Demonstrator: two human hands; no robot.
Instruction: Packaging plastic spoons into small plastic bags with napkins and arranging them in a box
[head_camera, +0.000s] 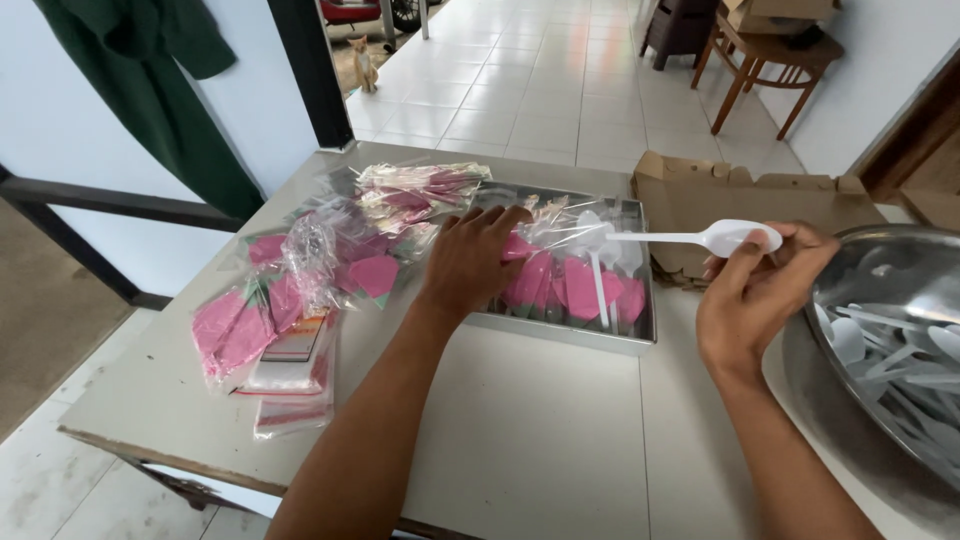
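I see a white plastic spoon (700, 238), pink napkins (560, 285) with green edges inside clear bags, a silver metal tray (560, 335), a silver bowl (880, 270) of white spoons, a brown cardboard box (740, 200) and a grey-white table (540, 440).

The scene is bright, lit by soft, even daylight. The strongest light falls on the white tiled floor (560, 70) at the top of the view, which is close to washed out and carries a pale sheen. The bench (540, 440) is evenly lit, with only faint, soft-edged shadows under the forearms and beside the metal tray (645, 300). Small glints of glare sit on the clear plastic bags (330, 250) and on the tray's rim, and the metal bowl (880, 270) at the right shows broad, dull reflections. The centre is fairly sharp. Straight lines bow towards the edges, a wide-angle distortion, and the far corners look slightly softer.
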